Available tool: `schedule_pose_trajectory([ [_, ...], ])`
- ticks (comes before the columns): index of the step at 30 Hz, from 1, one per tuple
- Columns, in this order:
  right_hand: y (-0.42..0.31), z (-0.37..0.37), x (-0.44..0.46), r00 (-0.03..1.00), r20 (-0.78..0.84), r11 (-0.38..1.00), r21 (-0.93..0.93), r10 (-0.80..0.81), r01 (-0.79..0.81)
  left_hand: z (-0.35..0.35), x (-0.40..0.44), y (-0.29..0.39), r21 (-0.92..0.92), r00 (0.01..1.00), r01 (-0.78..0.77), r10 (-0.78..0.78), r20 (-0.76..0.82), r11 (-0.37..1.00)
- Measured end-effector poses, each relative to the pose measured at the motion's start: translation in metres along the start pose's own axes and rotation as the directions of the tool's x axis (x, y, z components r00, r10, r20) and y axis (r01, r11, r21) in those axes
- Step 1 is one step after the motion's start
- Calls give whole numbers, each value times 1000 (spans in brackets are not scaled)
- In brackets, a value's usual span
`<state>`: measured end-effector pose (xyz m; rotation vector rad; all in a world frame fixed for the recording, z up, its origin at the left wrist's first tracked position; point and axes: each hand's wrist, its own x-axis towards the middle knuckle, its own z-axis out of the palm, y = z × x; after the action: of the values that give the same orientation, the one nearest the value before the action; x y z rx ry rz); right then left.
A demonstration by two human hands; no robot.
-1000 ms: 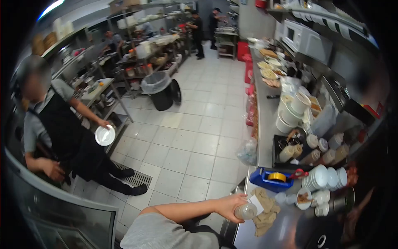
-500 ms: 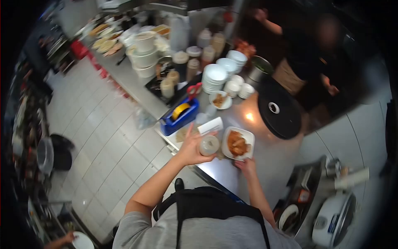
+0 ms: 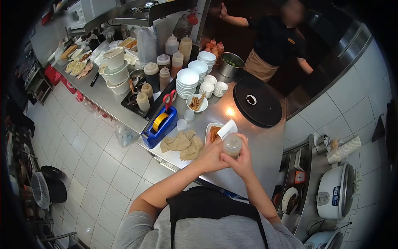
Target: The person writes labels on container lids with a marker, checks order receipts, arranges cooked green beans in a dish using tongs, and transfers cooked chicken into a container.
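Note:
In front of me, my left hand [image 3: 210, 160] and my right hand [image 3: 241, 161] are both closed around a small clear round container [image 3: 232, 146] with a translucent top. Its contents are too unclear to name. A white slip of paper [image 3: 226, 129] sticks up beside my left fingers; I cannot tell how it is held. Just beyond my hands, a white square bowl [image 3: 208, 129] of orange-brown food stands on the steel counter [image 3: 265, 155], partly hidden by the paper and my fingers. A crumpled tan cloth [image 3: 182, 144] lies left of my left hand.
A blue tape dispenser [image 3: 159, 128] with red-handled scissors [image 3: 170, 98] stands at the left counter edge. Behind are stacked white bowls [image 3: 188, 81], squeeze bottles [image 3: 164, 78] and a round black tray [image 3: 258, 103]. A co-worker [image 3: 273, 41] stands across the counter.
My right hand has let go of the square bowl and closed on the container with my left hand. The bowl sits farther from me. The head view has shifted.

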<state>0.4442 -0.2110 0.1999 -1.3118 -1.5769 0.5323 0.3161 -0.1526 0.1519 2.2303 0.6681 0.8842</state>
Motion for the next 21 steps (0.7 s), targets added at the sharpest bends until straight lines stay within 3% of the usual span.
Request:
schedule_pose_trajectory([
  [2, 9, -9, -9, 970, -34, 890, 406, 242, -207, -12, -2, 1, -11, 993, 111, -111, 30, 994],
  [3, 21, -21, -8, 969, -64, 924, 321, 239, -207, -20, -4, -2, -4, 989, 148, -148, 0, 989],
  [6, 53, -46, 4, 984, 36, 950, -269, 173, -157, -45, -26, -29, -4, 962, 267, -266, -64, 964],
  [7, 68, -49, -2, 984, 26, 816, -563, 174, -129, -51, -37, -42, -18, 953, 280, -280, -115, 960],
  [10, 87, -56, -7, 930, 139, 514, -856, 339, -60, -71, -79, -66, -87, 910, 329, -341, -236, 940],
  [14, 79, -59, -1, 926, 228, 427, -900, 301, 83, -79, -136, -81, -304, 797, 413, -502, -337, 859],
  [21, 91, -57, 35, 947, 244, 329, -929, 208, 167, -72, -171, -73, -339, 717, 468, -575, -393, 816],
])
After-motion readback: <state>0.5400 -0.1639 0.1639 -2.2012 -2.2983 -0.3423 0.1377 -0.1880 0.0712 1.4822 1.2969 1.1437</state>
